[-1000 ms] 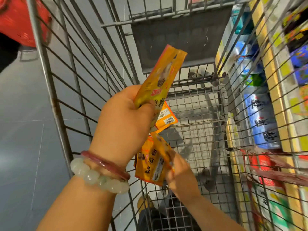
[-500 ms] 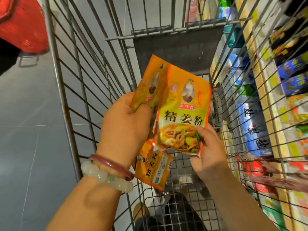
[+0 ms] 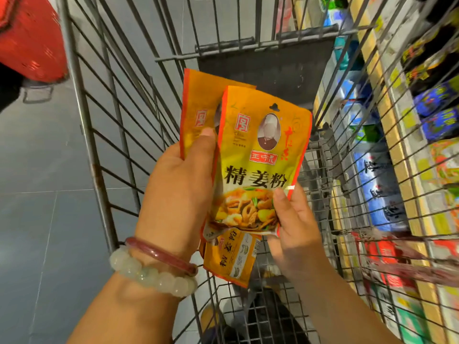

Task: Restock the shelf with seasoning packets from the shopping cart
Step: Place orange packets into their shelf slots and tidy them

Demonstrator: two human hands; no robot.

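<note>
Above the grey wire shopping cart (image 3: 106,135): left hand (image 3: 178,192) clasped round a rear orange foil seasoning packet (image 3: 198,105), thumb (image 3: 205,142) pressed flat on its face, fingers hidden behind. Right hand (image 3: 295,229) pinching the lower right corner of a front orange-and-yellow seasoning packet (image 3: 260,155), thumb on the printed side, other fingers tucked behind. Front packet upright, overlapping the rear one and touching the left thumb. Just below, a third orange packet (image 3: 231,256), tilted and partly covered; unclear which hand holds it. On the left wrist, a pale green bead bracelet (image 3: 154,274) beside a reddish bangle (image 3: 159,254). To the right, through the wire, store shelves (image 3: 402,170) with blue and dark packages.
</note>
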